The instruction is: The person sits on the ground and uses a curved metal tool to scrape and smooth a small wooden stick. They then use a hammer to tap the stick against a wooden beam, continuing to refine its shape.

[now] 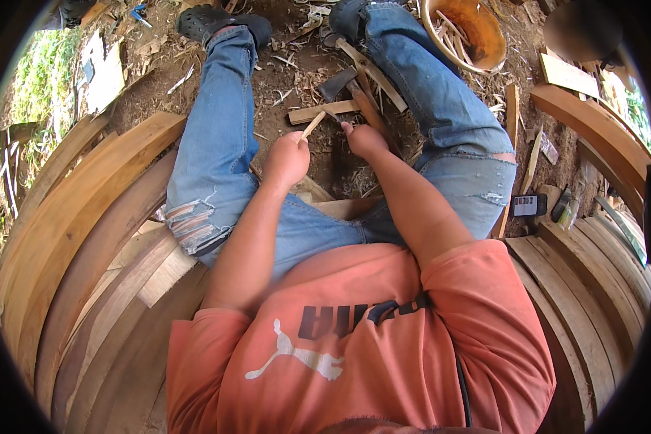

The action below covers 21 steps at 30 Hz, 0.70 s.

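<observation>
My left hand (288,156) is closed around a short, pale wooden stick (313,125), which points up and away between my knees. Close on its right, my right hand (366,140) grips what looks like a knife, its thin dark blade (333,116) tilted toward the stick. The knife's handle is mostly hidden in my fingers. Just beyond both hands lies a small wooden block (325,111). A hatchet with a dark metal head (337,84) and a brown wooden handle (369,110) rests beside it, near my right leg.
Wood shavings litter the dirt floor around my shoes. A yellowish bucket (493,45) holding wood strips stands past my right knee. Curved planks (87,210) line my left side, and more boards (593,267) lie on my right. A dark phone-like device (528,205) sits near my right thigh.
</observation>
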{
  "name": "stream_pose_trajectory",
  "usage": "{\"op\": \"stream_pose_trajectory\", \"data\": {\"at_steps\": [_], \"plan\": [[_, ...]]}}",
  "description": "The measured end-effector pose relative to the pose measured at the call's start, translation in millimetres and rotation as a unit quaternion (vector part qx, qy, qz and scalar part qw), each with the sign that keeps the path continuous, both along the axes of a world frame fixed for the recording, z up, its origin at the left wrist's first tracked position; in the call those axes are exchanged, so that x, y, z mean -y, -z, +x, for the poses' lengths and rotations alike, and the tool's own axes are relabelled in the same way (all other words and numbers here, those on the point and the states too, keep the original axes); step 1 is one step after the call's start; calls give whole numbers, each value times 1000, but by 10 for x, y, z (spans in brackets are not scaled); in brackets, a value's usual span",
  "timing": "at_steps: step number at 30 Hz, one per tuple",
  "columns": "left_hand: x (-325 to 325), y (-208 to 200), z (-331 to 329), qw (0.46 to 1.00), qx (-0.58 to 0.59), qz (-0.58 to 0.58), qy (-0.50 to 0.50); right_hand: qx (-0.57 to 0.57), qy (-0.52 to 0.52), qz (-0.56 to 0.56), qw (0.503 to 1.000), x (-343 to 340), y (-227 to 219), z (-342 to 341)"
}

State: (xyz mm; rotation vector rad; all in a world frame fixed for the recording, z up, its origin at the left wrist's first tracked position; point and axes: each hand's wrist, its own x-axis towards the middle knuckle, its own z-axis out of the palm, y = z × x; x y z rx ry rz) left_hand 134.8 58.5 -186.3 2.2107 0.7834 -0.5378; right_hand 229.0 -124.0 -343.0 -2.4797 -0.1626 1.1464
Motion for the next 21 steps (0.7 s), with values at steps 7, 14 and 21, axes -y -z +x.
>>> {"op": "stream_pose_trajectory", "data": {"at_steps": [7, 14, 21], "plan": [[3, 36, -36, 999, 13, 37, 26, -29, -55, 76, 995, -256, -660, -10], [62, -10, -34, 997, 14, 62, 43, -3, -26, 38, 999, -207, -299, -7], [76, -29, -49, 996, 25, 69, 42, -24, 20, -11, 999, -137, -46, 37]]}}
